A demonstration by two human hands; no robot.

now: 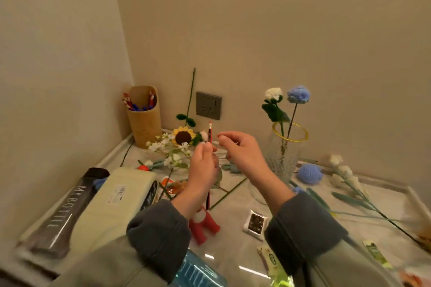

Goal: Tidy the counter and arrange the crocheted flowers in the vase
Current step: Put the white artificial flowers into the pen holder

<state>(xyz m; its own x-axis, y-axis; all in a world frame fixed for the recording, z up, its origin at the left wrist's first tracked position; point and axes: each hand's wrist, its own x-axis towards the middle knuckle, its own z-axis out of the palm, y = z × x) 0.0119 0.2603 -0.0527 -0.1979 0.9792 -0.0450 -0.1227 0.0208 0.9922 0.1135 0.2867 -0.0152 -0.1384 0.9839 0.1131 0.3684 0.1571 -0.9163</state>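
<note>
My left hand [204, 165] grips a red and black pencil [210, 133] upright above the counter; its eraser end sticks up and its lower end shows below my wrist. My right hand [242, 151] hovers just to the right with curled fingers and holds nothing. A clear glass vase [283, 158] with a yellow rim stands to the right and holds a white crocheted flower [273, 93] and a blue one [298, 94]. A crocheted sunflower [183, 137] and small white blossoms [168, 149] lie behind my hands. White-budded stems [345, 173] lie at the right.
A tan pen holder [145, 121] with pens stands in the corner, near a wall socket [208, 105]. Two boxes [121, 196] lie at the left. A red plush figure [205, 223], a snack packet [255, 222], a blue crocheted ball [310, 173] and wrappers [375, 253] lie on the counter.
</note>
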